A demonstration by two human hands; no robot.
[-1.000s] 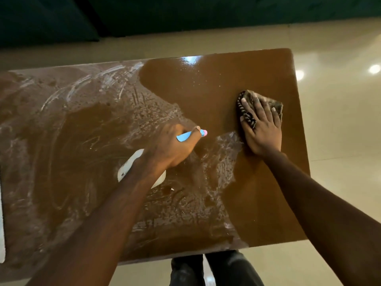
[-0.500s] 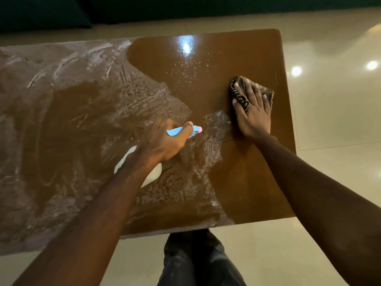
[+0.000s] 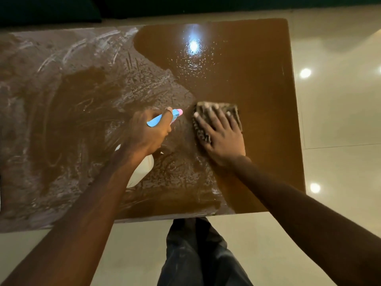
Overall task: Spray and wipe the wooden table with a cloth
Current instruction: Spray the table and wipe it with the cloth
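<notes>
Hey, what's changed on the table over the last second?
The right hand slid the dark patterned cloth left and toward the person across the brown wooden table, closer to the white spray bottle with its blue head. The left hand still grips that bottle; the soapy smears remain.

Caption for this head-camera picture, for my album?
Left hand grips a spray bottle while the right hand presses a cloth onto the streaky wooden table.
</notes>
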